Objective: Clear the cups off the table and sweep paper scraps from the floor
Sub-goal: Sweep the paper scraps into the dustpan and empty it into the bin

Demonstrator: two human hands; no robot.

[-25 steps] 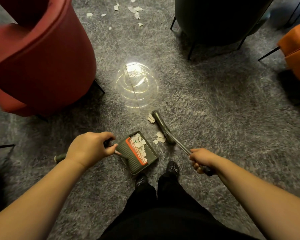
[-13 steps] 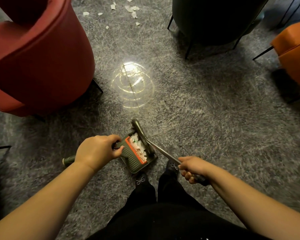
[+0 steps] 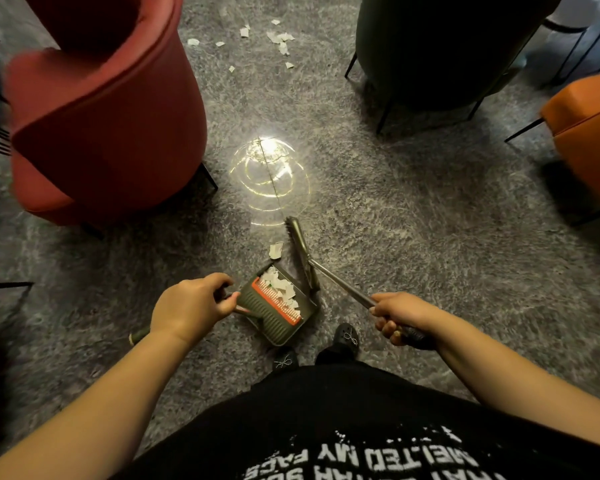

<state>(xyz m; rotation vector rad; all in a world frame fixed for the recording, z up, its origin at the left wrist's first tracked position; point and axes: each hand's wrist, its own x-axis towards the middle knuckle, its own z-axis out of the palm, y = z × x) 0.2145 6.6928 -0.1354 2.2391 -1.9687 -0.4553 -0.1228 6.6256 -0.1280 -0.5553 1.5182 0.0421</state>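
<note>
Head view: the left hand (image 3: 187, 306) has its fingers curled round the handle of the dustpan (image 3: 274, 311), which holds paper scraps (image 3: 279, 289). The right hand (image 3: 400, 315) grips the broom (image 3: 303, 252) handle, its head just beside a loose scrap (image 3: 276, 250) on the floor (image 3: 413, 237)

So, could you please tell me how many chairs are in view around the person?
3: a red chair at the left, a dark chair at the top right, and an orange chair at the right edge. Others may lie out of frame.
</note>
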